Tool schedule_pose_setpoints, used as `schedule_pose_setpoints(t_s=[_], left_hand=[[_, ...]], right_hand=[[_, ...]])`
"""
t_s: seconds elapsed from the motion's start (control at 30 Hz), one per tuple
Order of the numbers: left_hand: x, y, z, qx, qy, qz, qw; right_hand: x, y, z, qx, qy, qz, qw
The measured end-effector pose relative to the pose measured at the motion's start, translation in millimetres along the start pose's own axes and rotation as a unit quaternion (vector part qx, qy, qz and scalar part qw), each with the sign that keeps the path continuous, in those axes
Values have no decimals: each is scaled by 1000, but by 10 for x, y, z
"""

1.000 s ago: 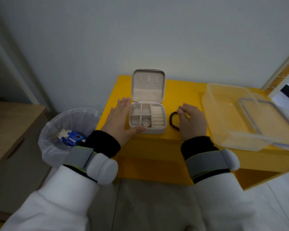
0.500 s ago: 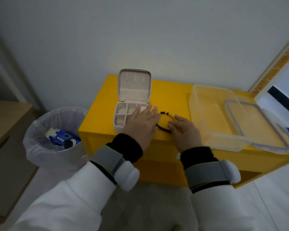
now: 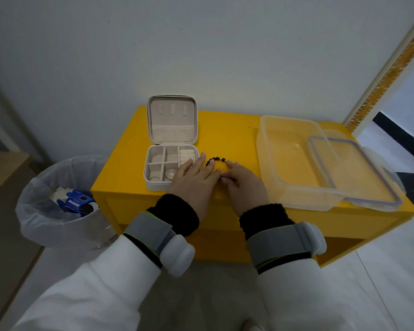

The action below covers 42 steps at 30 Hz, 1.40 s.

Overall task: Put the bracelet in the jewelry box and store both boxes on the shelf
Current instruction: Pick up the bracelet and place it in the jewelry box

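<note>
Gathering bracelet (image 3: 216,159) at frame center: left hand (image 3: 194,185) and right hand (image 3: 243,185) lie flat, fingers on the beads; actual grip unclear. Bracelet on yellow table (image 3: 227,130), just right of open jewelry box (image 3: 170,167). 0 boxes shelved; clear container (image 3: 294,161) unlidded.

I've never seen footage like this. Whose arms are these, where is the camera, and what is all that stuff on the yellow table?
No machine here: a person wears a camera on the head, looking down at their own hands. The left hand and right hand meet over a dark beaded bracelet on the yellow table; whether either grips it is hidden. Beside it stands an open jewelry box. Right of that sit a clear plastic box and its lid. A lined bin stands on the floor.
</note>
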<state>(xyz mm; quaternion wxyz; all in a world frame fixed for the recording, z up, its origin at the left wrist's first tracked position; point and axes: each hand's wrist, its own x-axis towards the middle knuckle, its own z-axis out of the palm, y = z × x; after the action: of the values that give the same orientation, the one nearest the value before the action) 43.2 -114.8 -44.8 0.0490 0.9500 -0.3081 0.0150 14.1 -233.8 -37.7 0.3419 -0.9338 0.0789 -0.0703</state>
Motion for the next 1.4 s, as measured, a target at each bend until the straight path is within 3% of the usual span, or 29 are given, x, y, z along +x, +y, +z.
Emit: schedule_pose_setpoints(t_s=[0.2, 0.33, 0.5, 0.73, 0.8, 0.9, 1.1, 1.4], left_hand=[[-16, -22, -108, -151, 33, -9, 988], [-55, 16, -183, -302, 119, -40, 945], [-80, -30, -239, -450, 135, -60, 881], [-92, -153, -367, -639, 130, -124, 748], [-101, -229, -385, -679, 133, -138, 708], [-123, -336, -395, -711, 156, -165, 666], [-125, -549, -406, -715, 189, -220, 637], [-161, -658, -397, -673, 155, -243, 681]], right_hand=[[-26, -185, -147, 132, 39, 14, 990], [-39, -318, -284, 274, 72, 27, 959], [-28, -420, -318, 520, 25, 44, 853], [22, -551, -148, 726, 3, 99, 681], [49, -592, -87, 748, -9, 113, 654], [84, -652, -19, 747, -11, 127, 653], [123, -768, 118, 715, -4, 183, 675], [114, -879, 178, 679, -38, 187, 708]])
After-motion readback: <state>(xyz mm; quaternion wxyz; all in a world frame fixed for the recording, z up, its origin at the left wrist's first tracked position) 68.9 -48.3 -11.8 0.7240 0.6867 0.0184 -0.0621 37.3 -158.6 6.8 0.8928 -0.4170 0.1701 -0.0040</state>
